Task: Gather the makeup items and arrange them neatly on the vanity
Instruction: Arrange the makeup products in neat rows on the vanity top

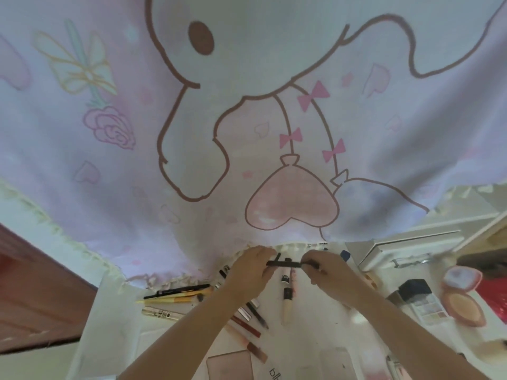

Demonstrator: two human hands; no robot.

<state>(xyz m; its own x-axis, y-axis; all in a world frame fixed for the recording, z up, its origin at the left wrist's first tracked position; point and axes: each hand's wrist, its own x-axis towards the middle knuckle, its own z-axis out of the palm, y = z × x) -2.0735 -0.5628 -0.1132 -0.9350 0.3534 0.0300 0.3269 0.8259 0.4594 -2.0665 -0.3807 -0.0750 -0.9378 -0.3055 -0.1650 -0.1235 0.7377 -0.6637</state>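
Note:
My left hand (253, 270) and my right hand (327, 271) both pinch a thin black makeup pencil (284, 264), held level between them above the white vanity top (315, 319). Under the pencil lie a small white tube (285, 278) and a beige concealer tube (286, 305). Several lip pencils and lipsticks (251, 316) lie under my left forearm. Black and yellow pencils (177, 294) and a clear tube (162, 314) lie at the left.
A pink cartoon curtain (247, 119) hangs behind the vanity. At the right are an open eyeshadow palette (424, 303), an open round powder compact (462, 294) and a white box (411, 248). A pink flat compact (230, 364) sits near the front edge.

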